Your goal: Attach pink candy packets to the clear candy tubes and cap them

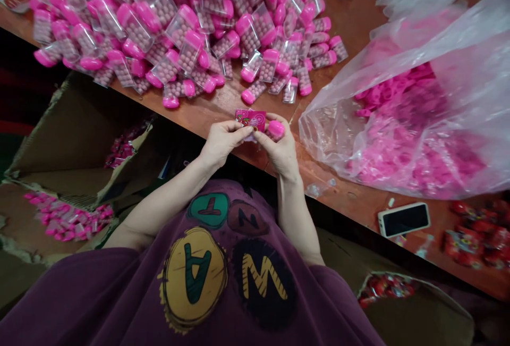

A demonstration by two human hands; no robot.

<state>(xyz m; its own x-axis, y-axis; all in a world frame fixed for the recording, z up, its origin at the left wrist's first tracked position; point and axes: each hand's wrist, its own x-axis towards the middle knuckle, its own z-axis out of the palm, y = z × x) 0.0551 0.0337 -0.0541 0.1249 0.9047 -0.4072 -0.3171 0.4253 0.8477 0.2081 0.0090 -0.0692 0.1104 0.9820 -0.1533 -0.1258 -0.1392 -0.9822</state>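
Both my hands meet at the near edge of the brown table (350, 27). My left hand (221, 141) pinches a small pink printed sticker label (250, 118). A clear candy container with a pink cap (274, 129) sits in the curled fingers of my right hand (283, 150), and the label lies against it. Just beyond my hands lies a big heap of the same pink-capped containers (191, 22), filled with small pinkish beads.
A large clear plastic bag of pink caps (418, 117) lies at the right. A phone (404, 219) rests near the table edge, with red sticker packs (478, 239) beside it. Cardboard boxes holding finished pink containers (67, 218) stand below at the left.
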